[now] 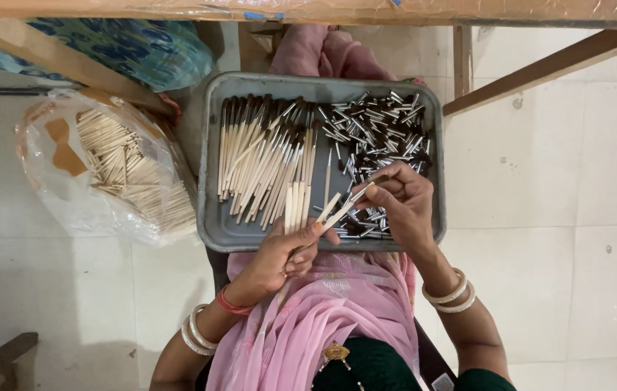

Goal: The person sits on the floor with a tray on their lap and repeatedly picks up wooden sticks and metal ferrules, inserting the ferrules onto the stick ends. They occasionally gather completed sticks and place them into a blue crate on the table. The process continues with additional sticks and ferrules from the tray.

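A grey metal tray [214, 224] rests on my lap. Its left half holds several pale wooden sticks with dark tips [261, 156]; its right half holds a heap of small silver and dark ferrules [381, 123]. My left hand [287, 253] grips a small bundle of plain wooden sticks [297, 203] at the tray's near edge. My right hand [399, 199] pinches a silver ferrule [359, 194] against the end of one stick that slants up from the left hand.
A clear plastic bag of plain wooden sticks [120, 170] lies on the tiled floor to the left. A wooden table frame [540, 69] crosses the top. A blue patterned bag [149, 47] sits at upper left. Pink cloth [323, 318] covers my lap.
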